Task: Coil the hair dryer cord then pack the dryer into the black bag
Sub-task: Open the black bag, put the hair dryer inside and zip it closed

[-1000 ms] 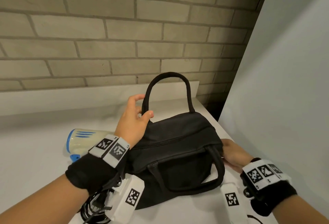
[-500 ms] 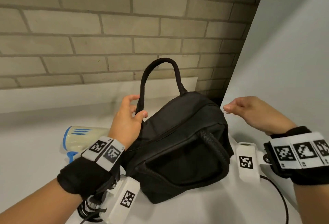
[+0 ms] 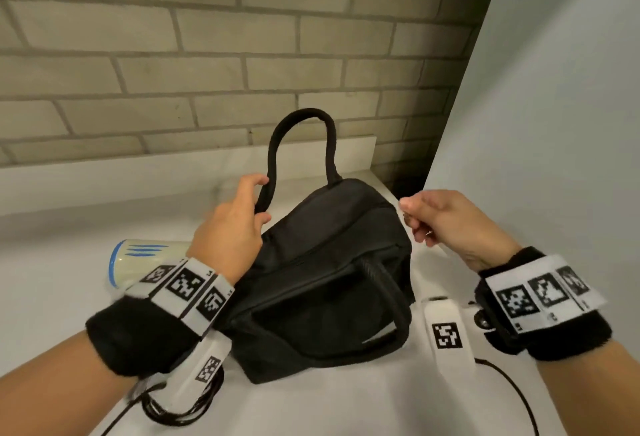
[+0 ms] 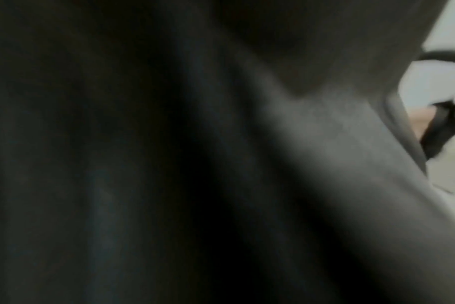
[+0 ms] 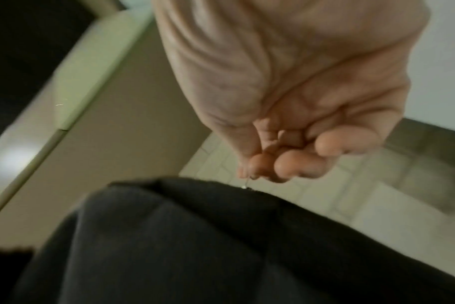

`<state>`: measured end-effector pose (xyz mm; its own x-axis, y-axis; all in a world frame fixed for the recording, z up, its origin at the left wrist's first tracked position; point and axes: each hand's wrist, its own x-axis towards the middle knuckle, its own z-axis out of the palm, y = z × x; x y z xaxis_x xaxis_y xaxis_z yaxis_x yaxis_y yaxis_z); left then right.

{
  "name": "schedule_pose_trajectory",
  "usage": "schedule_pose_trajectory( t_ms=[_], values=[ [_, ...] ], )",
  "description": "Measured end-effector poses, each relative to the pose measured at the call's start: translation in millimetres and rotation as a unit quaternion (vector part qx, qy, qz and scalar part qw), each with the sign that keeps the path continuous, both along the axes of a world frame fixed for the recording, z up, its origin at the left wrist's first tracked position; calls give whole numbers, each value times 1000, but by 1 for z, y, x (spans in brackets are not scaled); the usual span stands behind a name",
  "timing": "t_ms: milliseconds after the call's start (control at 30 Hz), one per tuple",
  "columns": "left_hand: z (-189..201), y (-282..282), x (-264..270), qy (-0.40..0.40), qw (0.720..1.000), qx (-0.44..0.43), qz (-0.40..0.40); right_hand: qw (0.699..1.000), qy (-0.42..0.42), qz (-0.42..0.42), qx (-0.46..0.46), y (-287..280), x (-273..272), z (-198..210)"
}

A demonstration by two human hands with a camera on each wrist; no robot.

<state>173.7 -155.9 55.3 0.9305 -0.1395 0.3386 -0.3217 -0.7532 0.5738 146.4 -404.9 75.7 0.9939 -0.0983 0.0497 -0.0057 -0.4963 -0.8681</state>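
The black bag (image 3: 322, 283) stands on the white counter (image 3: 52, 297), its zip closed and one handle (image 3: 301, 116) upright. My left hand (image 3: 235, 220) grips the base of that handle. At the bag's right end my right hand (image 3: 412, 213) pinches the small metal zipper pull (image 5: 247, 181). The cream and blue hair dryer (image 3: 138, 259) lies left of the bag, partly behind my left wrist. Its coiled black cord (image 3: 180, 408) lies under my left forearm. The left wrist view is filled with dark bag fabric (image 4: 169, 164).
A brick wall (image 3: 207, 54) with a white ledge runs along the back. A pale wall panel (image 3: 554, 123) rises close on the right. A thin black cable (image 3: 512, 387) trails over the counter near my right wrist.
My right hand came up from the bag's lower right side to its top right end and took the zipper pull. The bag tipped up and turned slightly.
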Motion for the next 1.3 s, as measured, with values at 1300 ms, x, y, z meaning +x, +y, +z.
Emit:
schedule_pose_trajectory(
  t_ms=[1300],
  values=[
    [50,-89,26,19,953,35,-301,983,-163,-35,71,25,-4,-2]
  ],
)
